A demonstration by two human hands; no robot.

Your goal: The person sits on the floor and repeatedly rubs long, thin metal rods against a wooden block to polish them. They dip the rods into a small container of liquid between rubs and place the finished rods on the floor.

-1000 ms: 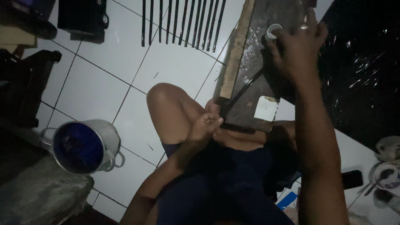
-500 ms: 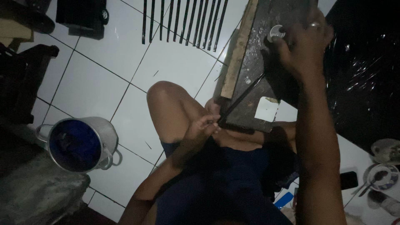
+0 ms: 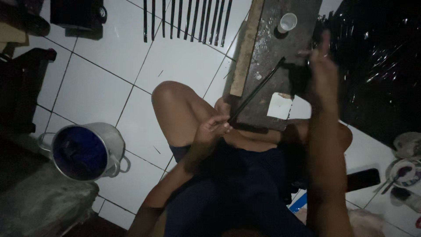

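From above, the left hand (image 3: 213, 127) pinches the near end of a thin black rod (image 3: 256, 90) slanting up across the dark board (image 3: 280, 61) on the person's lap, while the right hand (image 3: 318, 66) hovers at its far end; too blurred to tell if those fingers are closed. I'd keep the near end pinned so the rod doesn't swing. A small white cup (image 3: 287, 22) stands near the board's far edge, and more black rods (image 3: 186, 19) lie on the white tiled floor (image 3: 96, 87) beyond.
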